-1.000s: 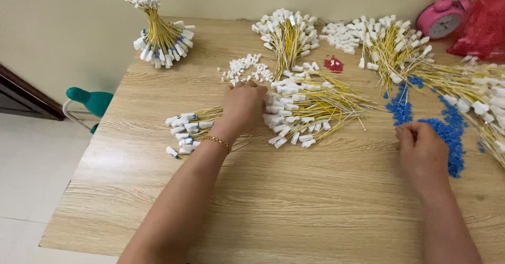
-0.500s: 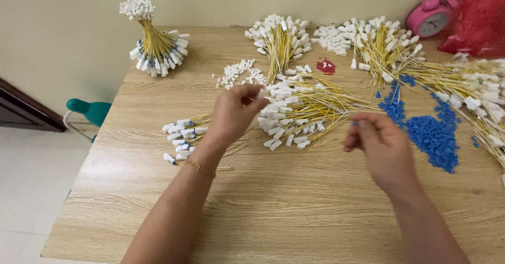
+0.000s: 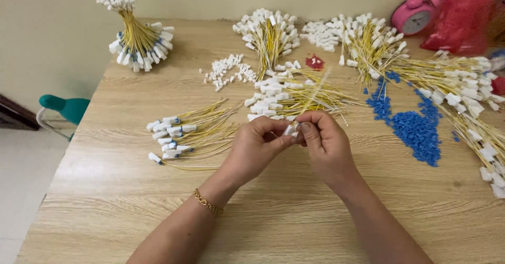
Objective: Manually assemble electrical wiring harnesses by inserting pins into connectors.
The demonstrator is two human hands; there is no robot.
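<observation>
Your left hand (image 3: 256, 149) and right hand (image 3: 326, 143) meet above the wooden table (image 3: 294, 227), just in front of the loose heap of yellow cables (image 3: 294, 97). Between them you hold one yellow cable with a white connector (image 3: 291, 129): the white plug end sits pinched between your left thumb and forefinger, and the fingertips (image 3: 304, 128) of your right hand close on it from the other side. Both hands are curled in a tight pinch on that plug. The thin yellow cord rises from your fingers and runs up and away over the heap, blurred along its length.

To the left of the heap lies a smaller bundle of cables with blue-marked white ends (image 3: 181, 134), well apart from your left hand. To the right of the heap spreads a scatter of small blue caps (image 3: 415, 130), near your right hand but not touching it. Behind the heap lie loose white caps (image 3: 227, 70) and a little pile of red caps (image 3: 315, 62). A gold bracelet (image 3: 207, 203) circles your left wrist.
</observation>
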